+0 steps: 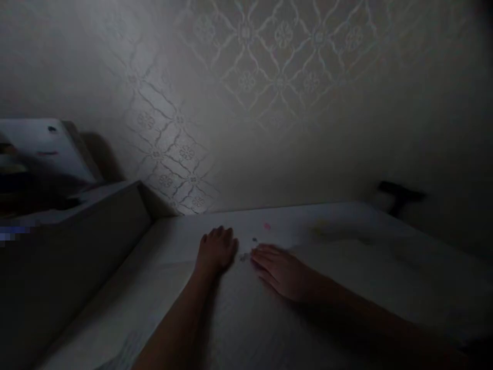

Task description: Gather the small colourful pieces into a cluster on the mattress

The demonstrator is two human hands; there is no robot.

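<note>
My left hand (217,250) rests palm down on a pale tabletop (185,239), its fingers apart and slightly bent, with no object visible in it. To the right, my right hand (283,271) lies flat with its fingers stretched out towards the left. Between the hands is a cluster of small grey bits or marks (244,257), close to the right fingertips. A tiny dark piece (254,239) lies just beyond them. Farther back is a small pink piece (267,226). The dim light hides what these small things are.
A raised cabinet or shelf (96,241) borders the left side, with a white panel-like object (57,149) standing on it. Patterned wallpaper (281,82) covers the wall behind. A blurred yellowish thing (319,224) lies back right; a black object (400,195) is at the right edge.
</note>
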